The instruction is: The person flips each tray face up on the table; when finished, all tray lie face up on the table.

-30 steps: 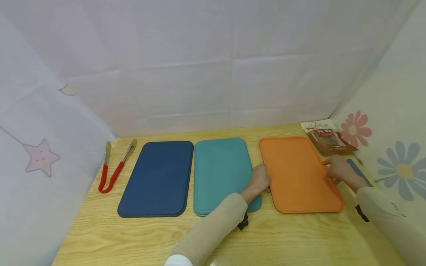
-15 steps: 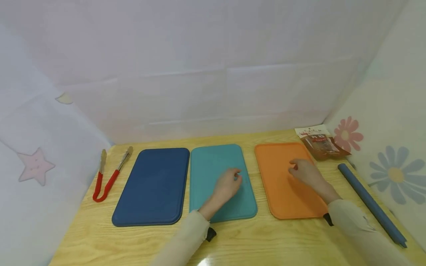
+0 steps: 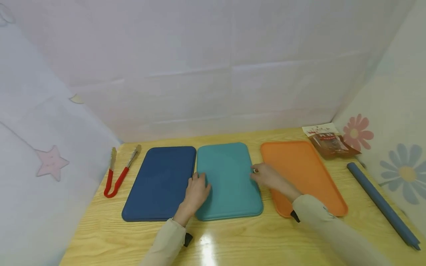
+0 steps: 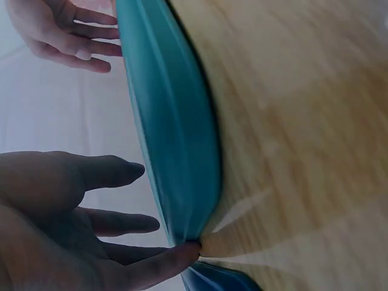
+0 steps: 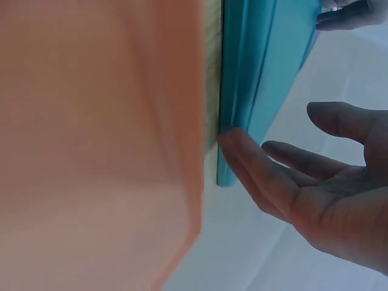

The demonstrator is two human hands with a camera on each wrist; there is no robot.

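A teal tray (image 3: 226, 192) lies flat in the middle of the row in the head view. At its left edge is my left hand (image 3: 196, 192), fingers loosely extended. In the left wrist view one of its fingertips (image 4: 193, 250) meets the tray's edge, where the dark blue tray (image 3: 158, 184) comes close. My right hand (image 3: 271, 179) reaches over the orange tray (image 3: 306, 166) to the teal tray's right edge. The right wrist view shows its fairly straight fingers (image 5: 257, 167) against that edge, thumb apart.
Red-handled tongs (image 3: 116, 183) lie spread at the left. Behind the orange tray, at the back right, is a brown and white packet (image 3: 331, 142). A long grey-blue roll (image 3: 382, 205) lies along the right side. White cloth walls (image 3: 186, 96) surround the wooden table (image 3: 133, 242).
Both hands have left the orange tray's sides and moved leftward to the two sides of the teal tray. The trays keep their places in the row.
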